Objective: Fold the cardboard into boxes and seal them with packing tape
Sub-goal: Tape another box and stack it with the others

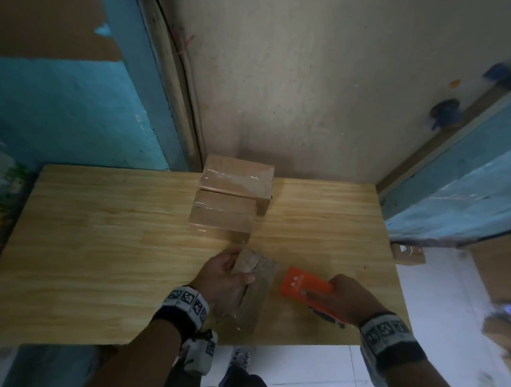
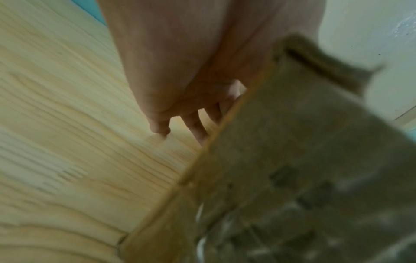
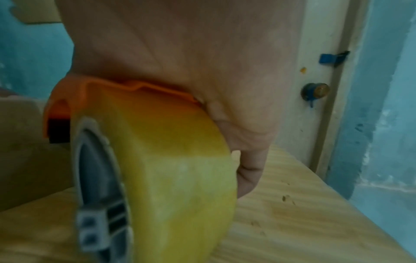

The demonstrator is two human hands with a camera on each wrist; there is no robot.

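Note:
A small brown cardboard box (image 1: 254,285) lies near the front edge of the wooden table (image 1: 97,244), with clear tape over its top. My left hand (image 1: 229,273) grips the box's far left end, thumb on top; the left wrist view shows the box (image 2: 292,160) beside my fingers (image 2: 195,128). My right hand (image 1: 352,299) holds an orange tape dispenser (image 1: 304,284) just right of the box. In the right wrist view the dispenser (image 3: 117,87) carries a yellowish tape roll (image 3: 168,160), with my fingers (image 3: 247,169) curled round it.
Two taped boxes sit at the back middle of the table, one (image 1: 222,218) in front of the other (image 1: 237,180). A door with a blue knob (image 1: 443,113) stands behind. More cardboard (image 1: 408,253) lies on the floor to the right.

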